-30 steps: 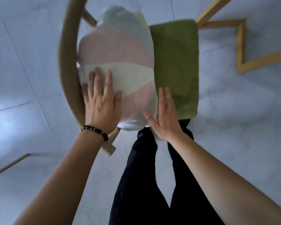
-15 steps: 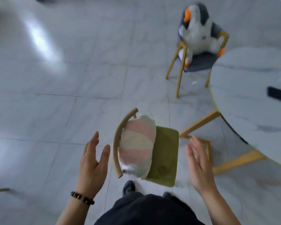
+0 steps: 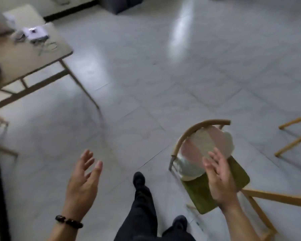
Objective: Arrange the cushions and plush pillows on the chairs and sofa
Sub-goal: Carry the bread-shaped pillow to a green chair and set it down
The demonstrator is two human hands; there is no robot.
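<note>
Black-beaded left hand (image 3: 83,180): fingers spread, palm up, nothing held, well clear of the chair (image 3: 171,162).
Right hand (image 3: 221,180): fingers spread, nothing held; it is seen in front of the pillow, and through the blur contact cannot be ruled out.
Pillow (image 3: 198,146): pink-and-white striped, set on the green seat (image 3: 198,193) and leaned against the curved backrest (image 3: 195,129).
Axis: the long axis is judged to run along the backrest, across the seat, with the broad face turned to the seat front.
Risk: left unsupported, the pillow could slump forward or slide off its near end, which lies by the seat edge; a knock to the chair would do it.
</note>
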